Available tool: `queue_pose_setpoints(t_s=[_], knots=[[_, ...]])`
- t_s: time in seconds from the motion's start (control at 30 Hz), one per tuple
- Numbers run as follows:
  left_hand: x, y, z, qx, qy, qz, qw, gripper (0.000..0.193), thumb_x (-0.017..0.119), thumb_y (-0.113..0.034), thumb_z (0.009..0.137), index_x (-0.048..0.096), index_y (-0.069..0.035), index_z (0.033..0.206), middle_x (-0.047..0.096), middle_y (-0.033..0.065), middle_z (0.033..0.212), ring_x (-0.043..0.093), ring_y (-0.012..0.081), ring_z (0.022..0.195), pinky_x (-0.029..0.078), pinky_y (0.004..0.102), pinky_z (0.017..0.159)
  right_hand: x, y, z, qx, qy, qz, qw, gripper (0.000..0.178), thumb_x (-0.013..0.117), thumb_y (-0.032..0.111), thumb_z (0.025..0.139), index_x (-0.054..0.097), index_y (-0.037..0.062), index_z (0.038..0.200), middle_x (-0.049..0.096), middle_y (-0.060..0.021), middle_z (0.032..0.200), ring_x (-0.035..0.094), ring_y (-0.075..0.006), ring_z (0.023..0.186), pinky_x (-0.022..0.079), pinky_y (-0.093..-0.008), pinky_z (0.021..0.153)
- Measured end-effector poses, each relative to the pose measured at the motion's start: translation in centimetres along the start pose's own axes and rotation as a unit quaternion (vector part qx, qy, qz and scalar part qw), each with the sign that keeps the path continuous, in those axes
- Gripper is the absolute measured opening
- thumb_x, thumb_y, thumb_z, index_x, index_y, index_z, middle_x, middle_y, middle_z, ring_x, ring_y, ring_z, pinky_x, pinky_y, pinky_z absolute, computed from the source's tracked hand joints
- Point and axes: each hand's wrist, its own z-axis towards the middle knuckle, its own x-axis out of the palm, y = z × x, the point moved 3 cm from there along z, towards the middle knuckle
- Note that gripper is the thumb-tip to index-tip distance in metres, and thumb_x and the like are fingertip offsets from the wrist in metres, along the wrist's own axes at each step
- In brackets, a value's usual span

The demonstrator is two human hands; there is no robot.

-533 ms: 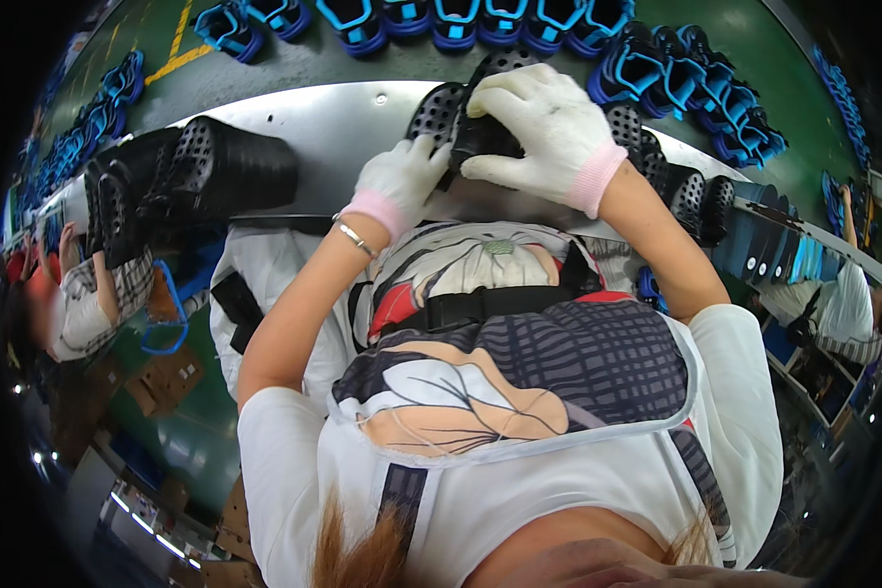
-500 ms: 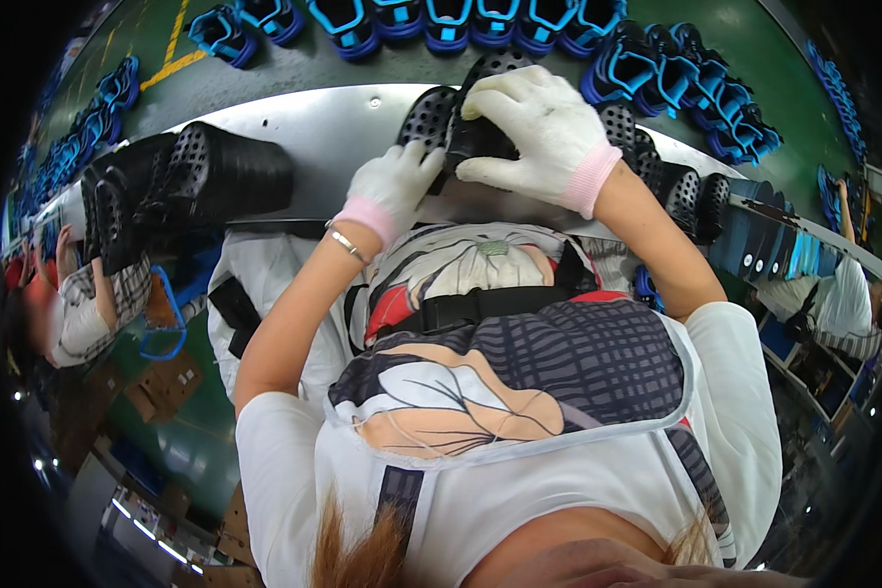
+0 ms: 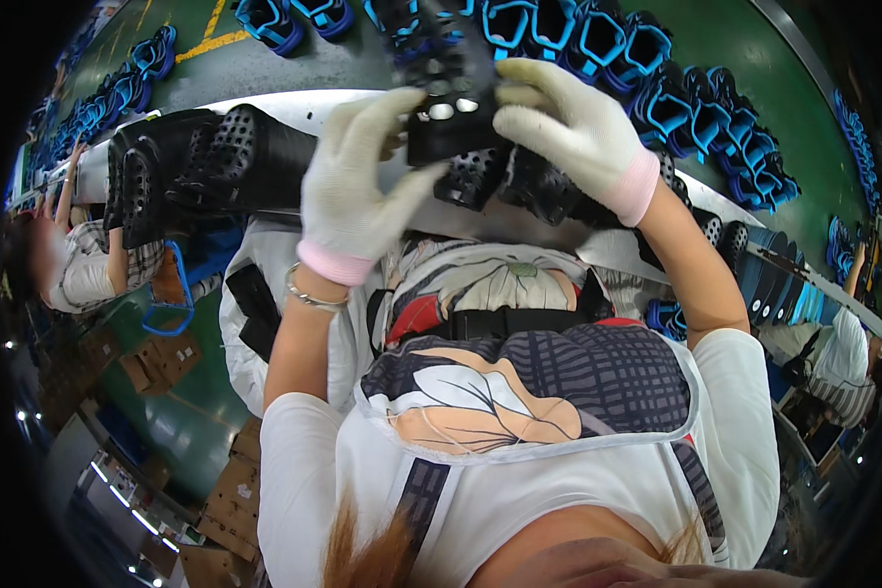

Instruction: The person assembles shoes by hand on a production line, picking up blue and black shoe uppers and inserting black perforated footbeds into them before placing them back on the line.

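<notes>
A black shoe (image 3: 453, 127) dotted with holes is raised above the metal table, its far end blurred. Gripping its left edge is my left hand (image 3: 355, 181), in a white knitted glove with a pink cuff, the fingers curled behind it. My right hand (image 3: 588, 137), gloved the same way, holds the right edge between thumb and fingers. Just below and behind the raised piece, more black perforated shoes (image 3: 472, 179) lie on the table, partly covered by it and by my right hand.
Black perforated shoes (image 3: 235, 157) are piled on the metal table (image 3: 274, 102) to the left. Blue-and-black shoes (image 3: 598, 44) stand in rows beyond it. Dark and light blue flat pieces (image 3: 769, 265) line the right. A person (image 3: 93, 265) sits at far left, another (image 3: 843, 353) at far right.
The black shoe has come up off the table between my hands. My left hand has risen and moved left around its edge; my right hand has shifted to its right edge.
</notes>
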Motion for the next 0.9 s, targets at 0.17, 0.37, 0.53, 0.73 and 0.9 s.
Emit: queue_pose_setpoints(t_s=[0.17,0.37,0.53,0.73,0.9], knots=[[1.9,2.4,2.8,-0.016,-0.089,-0.203,0.975,0.076,0.083,-0.023,0.066,0.048,-0.003,0.131,0.053,0.0117,0.116,0.059,0.0223,0.101,0.051,0.0336,0.085,-0.2,2.2,3.6,0.102,0.063,0.349,0.929,0.029,0.059,0.025,0.091,0.061,-0.0016,0.102,0.065,-0.0038,0.092,0.059,-0.0083,0.076,0.048,-0.0228,0.068],[5.1,6.9,5.9,-0.1,0.034,-0.824,0.557,0.064,0.055,-0.038,0.094,0.034,-0.001,0.142,0.044,0.0186,0.142,0.04,0.03,0.134,0.03,0.0427,0.114,1.2,-0.5,7.9,0.055,0.218,0.334,0.915,0.033,0.07,0.01,0.08,0.055,0.0008,0.109,0.061,-0.01,0.095,0.061,-0.0202,0.085,0.052,-0.0284,0.073],[5.7,10.7,7.0,-0.182,-0.05,-0.789,0.585,0.055,0.053,-0.021,0.09,0.036,0.0,0.138,0.053,0.0203,0.127,0.052,0.0319,0.12,0.041,0.0443,0.104,1.2,-0.9,11.1,-0.217,0.142,-0.212,0.942,0.024,0.057,0.015,0.088,0.059,0.0086,0.11,0.062,-0.0097,0.096,0.062,-0.0254,0.088,0.053,-0.0319,0.074],[8.6,14.1,8.6,-0.368,-0.157,-0.7,0.592,0.019,0.066,-0.026,0.083,0.057,-0.009,0.088,0.058,0.002,0.077,0.061,0.0152,0.066,0.053,0.0312,0.059,4.5,0.4,12.3,0.033,0.172,-0.388,0.905,0.072,0.062,0.058,0.077,0.056,-0.0094,0.101,0.065,-0.0233,0.083,0.066,-0.0367,0.084,0.053,-0.0405,0.077],[10.4,16.5,10.6,-0.377,-0.147,-0.702,0.586,0.023,0.067,-0.03,0.083,0.056,-0.01,0.089,0.054,-0.0008,0.074,0.057,0.0136,0.063,0.05,0.0302,0.057,4.7,0.5,13.5,0.111,0.185,-0.361,0.907,0.064,0.063,0.052,0.078,0.056,-0.0097,0.095,0.065,-0.0261,0.078,0.066,-0.0384,0.077,0.054,-0.0411,0.073]])
